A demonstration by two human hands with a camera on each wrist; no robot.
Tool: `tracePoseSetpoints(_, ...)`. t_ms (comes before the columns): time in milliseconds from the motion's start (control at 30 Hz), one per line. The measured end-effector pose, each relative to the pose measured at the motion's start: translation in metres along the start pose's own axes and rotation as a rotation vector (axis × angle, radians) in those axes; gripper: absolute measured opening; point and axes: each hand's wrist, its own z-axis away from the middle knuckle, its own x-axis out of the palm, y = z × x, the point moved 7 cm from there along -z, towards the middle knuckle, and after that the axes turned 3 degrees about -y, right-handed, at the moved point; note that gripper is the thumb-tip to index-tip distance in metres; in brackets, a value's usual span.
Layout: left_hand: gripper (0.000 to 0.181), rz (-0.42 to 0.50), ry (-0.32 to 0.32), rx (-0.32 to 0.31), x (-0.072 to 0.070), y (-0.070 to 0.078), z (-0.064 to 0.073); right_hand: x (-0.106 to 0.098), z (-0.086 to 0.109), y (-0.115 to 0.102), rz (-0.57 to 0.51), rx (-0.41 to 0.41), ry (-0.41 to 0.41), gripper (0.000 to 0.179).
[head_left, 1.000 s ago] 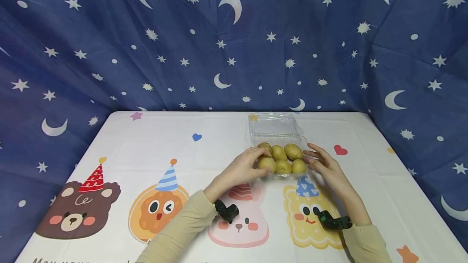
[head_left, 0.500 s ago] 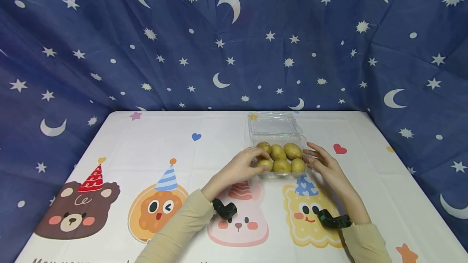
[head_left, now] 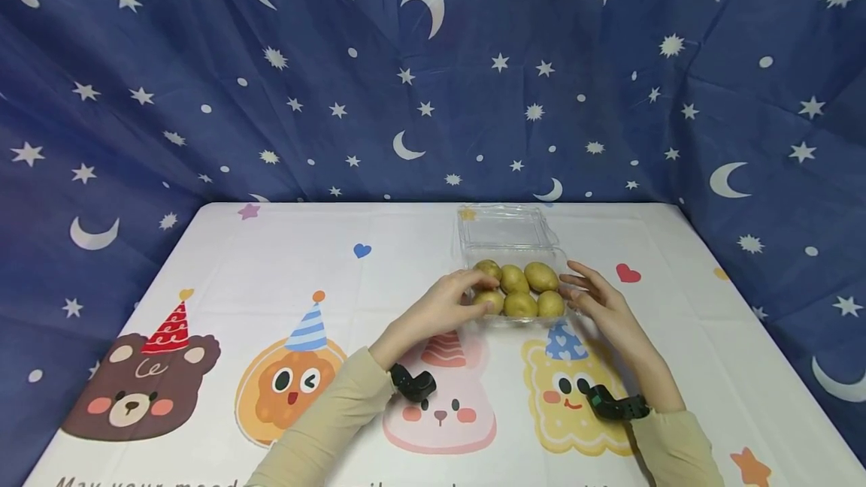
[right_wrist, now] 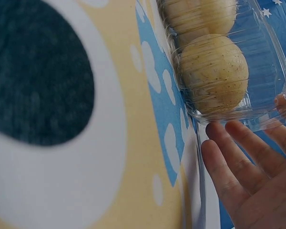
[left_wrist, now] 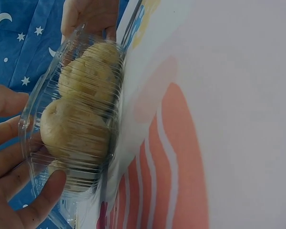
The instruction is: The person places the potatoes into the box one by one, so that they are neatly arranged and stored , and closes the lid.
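Observation:
A clear plastic clamshell box holds several yellow potatoes in two rows. Its lid is folded back, away from me. My left hand reaches over the left side of the box, fingers loosely bent above the front-left potato and thumb close to its near side. In the left wrist view, one digit shows outside the ribbed wall. My right hand is by the right side, with straight fingers at the end wall and one fingertip at the rim in the right wrist view.
A white tablecloth with printed cartoon figures covers the table. Behind it and at both sides hangs a blue curtain with moons and stars. The box stands near the back edge, right of centre.
The front-left potato has settled slightly lower among the others. My left thumb has drawn back a little to the left; the right hand stays at the box's side.

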Motion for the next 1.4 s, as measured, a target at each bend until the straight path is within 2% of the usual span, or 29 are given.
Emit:
tracePoseSetpoints(267, 0.035, 0.029, 0.01, 0.02, -0.002, 0.0, -0.001, -0.001, -0.001, -0.001, 0.005, 0.002, 0.001, 0.054)
tracePoseSetpoints(733, 0.032, 0.036, 0.053, 0.015, -0.006, 0.001, -0.004, -0.003, -0.003, -0.003, 0.012, -0.012, -0.025, 0.053)
tracePoseSetpoints(933, 0.032, 0.055, 0.088, 0.009, -0.012, 0.001, -0.005, -0.004, -0.004, -0.003, 0.032, -0.017, -0.02, 0.053)
tracePoseSetpoints(1100, 0.032, 0.073, 0.119, 0.01, -0.019, 0.001, -0.005, -0.009, -0.005, -0.007, 0.045, -0.063, -0.008, 0.05)
tracePoseSetpoints(1267, 0.029, 0.093, 0.155, -0.015, -0.024, -0.005, -0.005, -0.014, -0.005, -0.011, 0.064, -0.112, -0.003, 0.046)
tracePoseSetpoints(1400, 0.025, 0.118, 0.2, -0.035, -0.029, -0.011, -0.006, -0.019, -0.006, -0.015, 0.09, -0.118, -0.002, 0.044)
